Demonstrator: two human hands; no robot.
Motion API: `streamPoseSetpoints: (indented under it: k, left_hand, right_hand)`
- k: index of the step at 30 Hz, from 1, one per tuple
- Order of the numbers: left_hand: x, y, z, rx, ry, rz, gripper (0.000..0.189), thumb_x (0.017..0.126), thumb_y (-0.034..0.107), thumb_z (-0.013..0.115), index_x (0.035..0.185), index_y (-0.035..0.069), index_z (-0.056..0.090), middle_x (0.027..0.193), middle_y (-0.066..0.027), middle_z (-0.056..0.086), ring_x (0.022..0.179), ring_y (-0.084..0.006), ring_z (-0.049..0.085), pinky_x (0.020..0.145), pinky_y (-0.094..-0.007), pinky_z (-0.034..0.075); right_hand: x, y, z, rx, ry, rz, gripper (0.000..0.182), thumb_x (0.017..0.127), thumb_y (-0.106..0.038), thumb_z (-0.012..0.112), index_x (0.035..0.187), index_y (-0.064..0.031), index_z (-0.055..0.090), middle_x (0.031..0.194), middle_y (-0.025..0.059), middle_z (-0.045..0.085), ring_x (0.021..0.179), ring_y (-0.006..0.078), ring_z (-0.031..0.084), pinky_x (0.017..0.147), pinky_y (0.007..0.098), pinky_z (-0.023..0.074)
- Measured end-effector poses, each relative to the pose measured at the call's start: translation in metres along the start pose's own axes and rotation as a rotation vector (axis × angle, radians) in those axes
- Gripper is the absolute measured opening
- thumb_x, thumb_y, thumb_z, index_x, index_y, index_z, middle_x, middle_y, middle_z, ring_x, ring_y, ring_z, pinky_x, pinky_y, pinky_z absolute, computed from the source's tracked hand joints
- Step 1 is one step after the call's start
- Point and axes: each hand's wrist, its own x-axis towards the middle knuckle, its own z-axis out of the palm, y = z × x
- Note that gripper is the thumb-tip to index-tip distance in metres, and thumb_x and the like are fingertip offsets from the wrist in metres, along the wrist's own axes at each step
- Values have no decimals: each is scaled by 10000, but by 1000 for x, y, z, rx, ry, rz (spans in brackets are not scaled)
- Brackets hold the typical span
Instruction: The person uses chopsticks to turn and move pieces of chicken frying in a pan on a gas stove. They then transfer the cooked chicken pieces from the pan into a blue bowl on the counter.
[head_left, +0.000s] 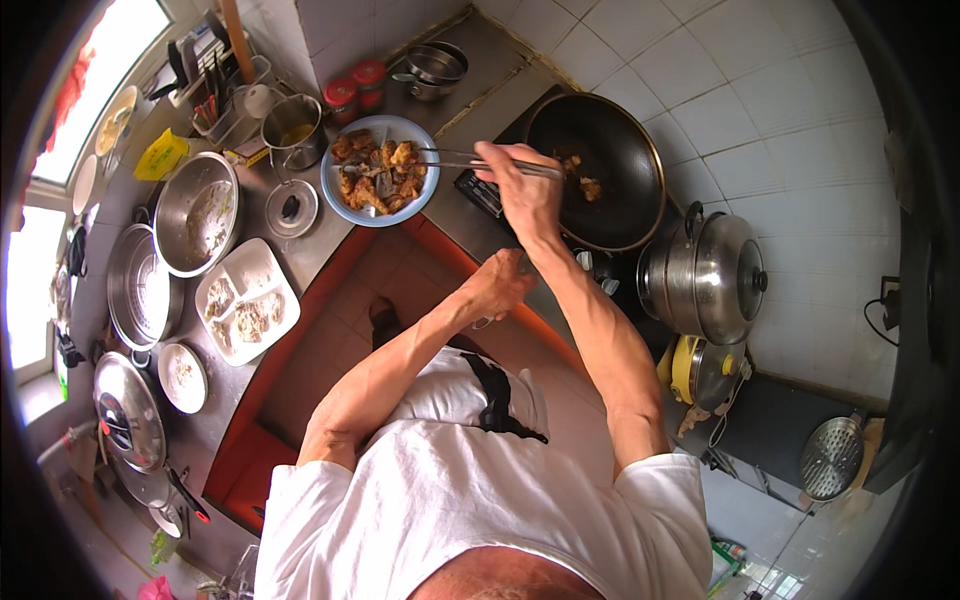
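Observation:
My right hand (525, 187) grips a pair of metal tongs or chopsticks (517, 166), whose tips reach left over a blue-rimmed divided plate (328, 196). Browned fried pieces (365, 191) fill that plate, and the tips are at a piece on its right side. To the right of my hand, a black wok (626, 176) on the stove holds a few small fried pieces (590, 188). My left hand (501, 285) is curled below, by the stove's front edge, around something shiny that is mostly hidden.
A white divided tray (283, 319) of flour-coated pieces lies on the left counter, near a steel basin (169, 247), a glass lid (292, 208) and a steel pot (307, 154). A steel steamer pot (701, 277) stands right of the wok. Red-lidded jars (341, 96) are behind the plate.

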Motion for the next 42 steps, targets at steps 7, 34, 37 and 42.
streamPoseSetpoints:
  k: [7, 34, 37, 42]
  left_hand:
    - [2, -7, 0, 9, -54, 67, 239, 932, 41, 562, 1140, -59, 624, 625, -133, 619, 471, -256, 614, 390, -397, 460]
    - [-5, 15, 1, -23, 24, -34, 240, 1000, 179, 620, 899, -23, 542, 579, -54, 520, 402, -159, 480, 355, -343, 367]
    - [-6, 8, -2, -25, 27, -15, 248, 1020, 201, 650, 928, -13, 566, 596, -41, 523, 407, -129, 472, 329, -308, 344]
    - [-10, 8, 0, -26, 49, -24, 239, 1027, 201, 652, 951, -11, 573, 605, -35, 527, 410, -119, 467, 323, -305, 339]
  right_hand:
    - [16, 34, 60, 19, -136, 13, 418, 948, -326, 826, 948, 87, 765, 897, 116, 747, 745, 189, 756, 664, 272, 599]
    - [-126, 43, -169, -21, 694, -188, 90, 947, 11, 769, 1007, 78, 772, 1053, 79, 654, 862, 151, 687, 749, 262, 641]
    - [-114, 63, -174, -136, 615, -278, 139, 889, 48, 811, 1025, 58, 785, 1021, 78, 687, 839, 146, 676, 753, 254, 554]
    - [-114, 55, -171, -467, 521, -377, 165, 864, 30, 831, 1024, 43, 791, 979, 110, 725, 852, 173, 717, 734, 280, 590]
